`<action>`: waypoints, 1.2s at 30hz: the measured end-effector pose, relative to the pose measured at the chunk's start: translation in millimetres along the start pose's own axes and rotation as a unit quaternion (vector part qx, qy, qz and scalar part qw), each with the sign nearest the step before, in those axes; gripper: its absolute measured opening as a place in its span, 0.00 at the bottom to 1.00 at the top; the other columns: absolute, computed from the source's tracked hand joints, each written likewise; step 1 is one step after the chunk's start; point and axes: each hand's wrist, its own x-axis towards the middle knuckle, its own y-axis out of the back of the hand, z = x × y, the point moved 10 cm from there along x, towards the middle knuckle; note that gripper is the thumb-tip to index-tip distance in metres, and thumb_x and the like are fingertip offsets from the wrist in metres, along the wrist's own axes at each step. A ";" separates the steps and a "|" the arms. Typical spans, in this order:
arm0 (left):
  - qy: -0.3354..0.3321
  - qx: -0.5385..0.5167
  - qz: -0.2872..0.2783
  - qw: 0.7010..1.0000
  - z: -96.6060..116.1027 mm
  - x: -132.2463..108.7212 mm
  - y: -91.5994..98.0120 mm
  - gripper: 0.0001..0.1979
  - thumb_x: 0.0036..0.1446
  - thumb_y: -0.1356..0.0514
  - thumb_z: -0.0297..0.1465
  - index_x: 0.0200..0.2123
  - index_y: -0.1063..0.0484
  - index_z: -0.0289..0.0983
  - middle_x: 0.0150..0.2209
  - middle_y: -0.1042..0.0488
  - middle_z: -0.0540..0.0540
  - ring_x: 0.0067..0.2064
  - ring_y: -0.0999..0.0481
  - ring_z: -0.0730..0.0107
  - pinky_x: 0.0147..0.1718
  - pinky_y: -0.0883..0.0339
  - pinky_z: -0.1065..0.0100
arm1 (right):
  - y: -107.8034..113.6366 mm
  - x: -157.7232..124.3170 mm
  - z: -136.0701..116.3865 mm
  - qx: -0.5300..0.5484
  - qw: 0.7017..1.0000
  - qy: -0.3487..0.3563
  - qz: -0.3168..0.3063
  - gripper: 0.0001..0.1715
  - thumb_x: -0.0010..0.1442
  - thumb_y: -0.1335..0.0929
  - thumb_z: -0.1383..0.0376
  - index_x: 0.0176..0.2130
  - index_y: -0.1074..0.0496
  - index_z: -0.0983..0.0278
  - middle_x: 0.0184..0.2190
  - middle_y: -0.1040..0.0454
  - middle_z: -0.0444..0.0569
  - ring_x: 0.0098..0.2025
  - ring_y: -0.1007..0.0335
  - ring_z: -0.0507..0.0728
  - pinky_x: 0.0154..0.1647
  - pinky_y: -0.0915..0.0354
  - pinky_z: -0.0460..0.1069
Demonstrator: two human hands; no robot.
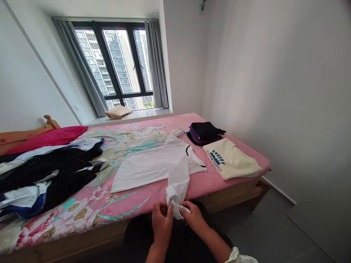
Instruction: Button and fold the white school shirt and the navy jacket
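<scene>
Spotter: While the white long-sleeved cloth shirt (153, 166) lies spread on the pink floral bedsheet (214, 182), one long sleeve (178, 179) trails off the near edge to you. Risk, as I judge it: tug that sleeve toward you and the shirt's body slides, rucks up, or slips off the bed. The sheet looks smooth, with little to hold the cloth.

Operator: Anything close by?

Spotter: The folded cream cotton T-shirt with blue print (231, 160) lies just right of the shirt; touching or not, I cannot tell. A sideways sweep to the right could knock its fold loose. The stack of dark folded clothes (205, 131) lies beyond it, far right. The loose heap of black and white garments (49, 171) lies to the left, apart.

Operator: My hands?

Spotter: Both are low at the near edge, just off the bed. Your left hand (161, 219) is closed, fingers pinching the bunched white cuff (175, 208) from the left. Your right hand (195, 217) grips it from the right, knuckles up. The hands are near each other with the cuff between them. Your forearms come in from below, the right at a slant. The grip is on bunched cloth, so one layer could slip free.
</scene>
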 end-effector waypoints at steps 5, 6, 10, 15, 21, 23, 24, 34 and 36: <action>-0.040 0.172 -0.013 0.984 -0.1 -19.5 -2.9 0.17 0.46 0.40 0.47 0.31 0.33 0.39 0.31 0.26 0.48 0.35 0.26 0.59 0.42 0.42 0.57 | -12.9 -19.5 -40.2 -0.070 0.986 0.139 -0.051 0.16 0.57 0.38 0.59 0.36 0.26 0.64 0.32 0.24 0.48 0.35 0.29 0.56 0.37 0.33 0.49; -0.036 0.187 -0.012 0.982 -4.0 -16.0 -3.7 0.16 0.47 0.40 0.45 0.32 0.33 0.39 0.32 0.26 0.47 0.36 0.26 0.58 0.43 0.43 0.56 | -11.5 -21.0 -46.7 -0.086 0.983 0.155 -0.047 0.16 0.59 0.40 0.60 0.37 0.26 0.63 0.33 0.24 0.48 0.36 0.28 0.56 0.39 0.33 0.49; -0.034 0.221 -0.026 0.974 -17.7 -3.0 -8.0 0.10 0.52 0.44 0.37 0.35 0.30 0.40 0.37 0.23 0.47 0.41 0.25 0.59 0.44 0.46 0.57 | 7.4 -9.8 -88.4 -0.150 0.957 0.242 0.048 0.16 0.61 0.41 0.62 0.39 0.27 0.63 0.35 0.24 0.50 0.38 0.29 0.56 0.43 0.34 0.51; -0.028 0.243 -0.021 0.969 -25.1 1.7 -9.6 0.10 0.54 0.46 0.35 0.37 0.29 0.40 0.37 0.21 0.46 0.42 0.24 0.59 0.43 0.46 0.58 | -17.5 58.2 -115.9 -0.331 0.899 0.288 0.010 0.21 0.64 0.45 0.63 0.51 0.32 0.64 0.52 0.31 0.52 0.57 0.39 0.55 0.59 0.44 0.52; -0.013 0.175 -0.022 0.984 -36.6 15.0 -1.1 0.12 0.53 0.45 0.34 0.39 0.25 0.40 0.38 0.20 0.44 0.39 0.22 0.60 0.42 0.39 0.60 | -36.7 124.9 -55.0 -0.472 0.858 0.192 -0.066 0.30 0.63 0.43 0.64 0.61 0.42 0.72 0.63 0.45 0.58 0.65 0.54 0.59 0.65 0.56 0.55; -0.026 0.098 -0.037 0.994 -42.5 7.6 5.4 0.11 0.53 0.44 0.36 0.37 0.24 0.41 0.37 0.21 0.44 0.38 0.23 0.62 0.41 0.35 0.62 | -37.2 127.7 -40.5 -0.486 0.851 0.186 -0.073 0.31 0.63 0.44 0.63 0.63 0.47 0.72 0.65 0.51 0.56 0.67 0.60 0.58 0.66 0.62 0.54; -0.025 0.053 -0.041 0.997 -47.8 0.5 10.6 0.12 0.53 0.43 0.38 0.36 0.24 0.40 0.36 0.21 0.44 0.39 0.23 0.62 0.40 0.34 0.64 | -36.8 128.0 -35.6 -0.491 0.848 0.184 -0.075 0.32 0.64 0.45 0.63 0.64 0.48 0.72 0.66 0.53 0.55 0.67 0.62 0.58 0.67 0.64 0.54; 0.015 -0.026 0.009 1.000 -72.4 -50.5 63.4 0.16 0.53 0.43 0.44 0.36 0.27 0.38 0.33 0.24 0.45 0.37 0.25 0.63 0.39 0.32 0.62 | -35.1 132.3 -22.5 -0.525 0.834 0.148 -0.080 0.33 0.65 0.47 0.61 0.66 0.54 0.68 0.68 0.60 0.50 0.68 0.68 0.55 0.66 0.68 0.52; -0.049 0.044 -0.037 0.997 -48.9 -41.1 42.8 0.13 0.54 0.44 0.41 0.34 0.26 0.39 0.36 0.24 0.43 0.40 0.26 0.60 0.42 0.35 0.60 | -36.0 131.5 -22.1 -0.531 0.831 0.145 -0.080 0.33 0.65 0.48 0.60 0.66 0.55 0.68 0.68 0.60 0.49 0.68 0.68 0.55 0.66 0.68 0.52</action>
